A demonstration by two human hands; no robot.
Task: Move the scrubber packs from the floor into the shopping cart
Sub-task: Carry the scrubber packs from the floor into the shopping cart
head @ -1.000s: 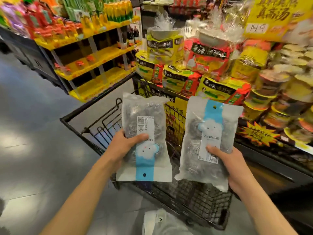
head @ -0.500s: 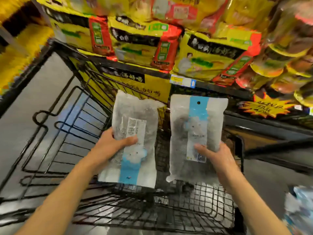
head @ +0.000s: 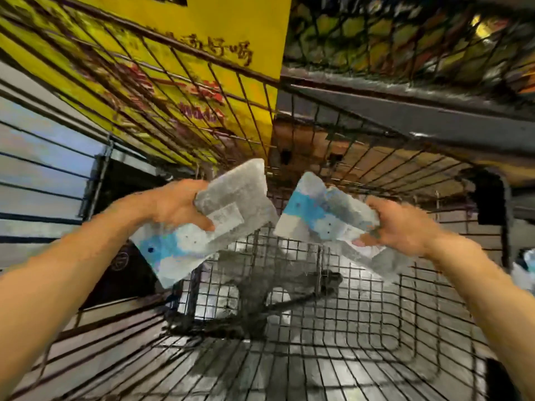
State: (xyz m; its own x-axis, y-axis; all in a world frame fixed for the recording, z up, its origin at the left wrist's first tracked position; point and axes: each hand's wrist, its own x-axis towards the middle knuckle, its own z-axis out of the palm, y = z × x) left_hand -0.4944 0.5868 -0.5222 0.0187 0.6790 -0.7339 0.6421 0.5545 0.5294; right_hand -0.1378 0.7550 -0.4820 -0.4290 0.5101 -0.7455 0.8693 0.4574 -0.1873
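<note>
While both packs hang inside the shopping cart [head: 376, 328] above its wire floor, neither yet rests on it. Item one, left side: left hand [head: 173, 206], fingers closed on the upper half of the left scrubber pack [head: 208, 221], thumb pressed across its white label; the pack's long axis slants from the cart's far wall down toward the near left corner, blue-banded end lowest, so that end lies below and toward the wrist from the fingers. Item two, right side: right hand [head: 402, 224], fingers clamped on the lower right portion of the right scrubber pack [head: 324, 215]; its long axis slants from upper left to lower right, blue-banded end reaching toward the cart's centre, a grey corner trailing under the hand. The two packs stand apart, their inner top corners near each other over the cart's far middle. Bare mesh lies directly beneath both, and each hand is nearest its own side wall. Judgement: release needs only opening the fingers; each pack should drop flat on its own half of the floor. Blur hides the fingertip detail.
</note>
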